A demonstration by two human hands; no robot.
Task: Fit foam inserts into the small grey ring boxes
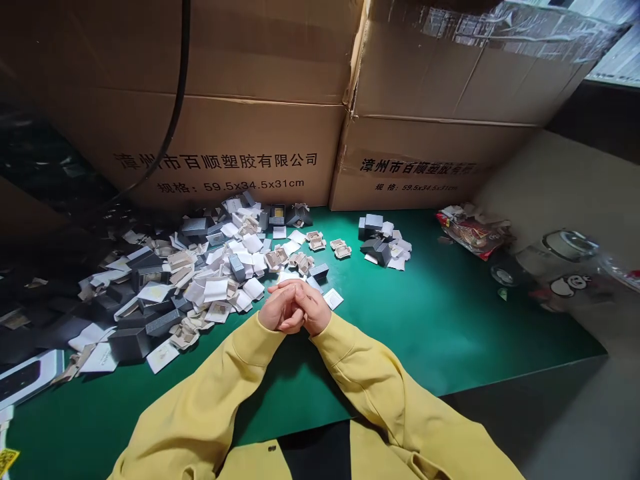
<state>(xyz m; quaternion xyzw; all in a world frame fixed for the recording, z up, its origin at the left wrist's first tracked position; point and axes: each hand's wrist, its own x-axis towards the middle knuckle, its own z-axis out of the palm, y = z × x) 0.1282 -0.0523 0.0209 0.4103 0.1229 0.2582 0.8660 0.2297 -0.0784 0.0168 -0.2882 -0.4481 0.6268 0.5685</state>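
My left hand and my right hand are clasped together over the near middle of the green table, fingers folded round each other. Both are closed, and no object shows in them. Just beyond and to the left spreads a heap of small dark grey boxes, white cards and beige inserts. One white card lies right beside my right hand. A dark grey box is a little behind it, close to a few crumpled beige inserts.
Large cardboard cartons line the back of the green table. A smaller cluster of grey boxes sits at centre right. A red food packet and a clear jar stand far right. At left lies a white phone-like device.
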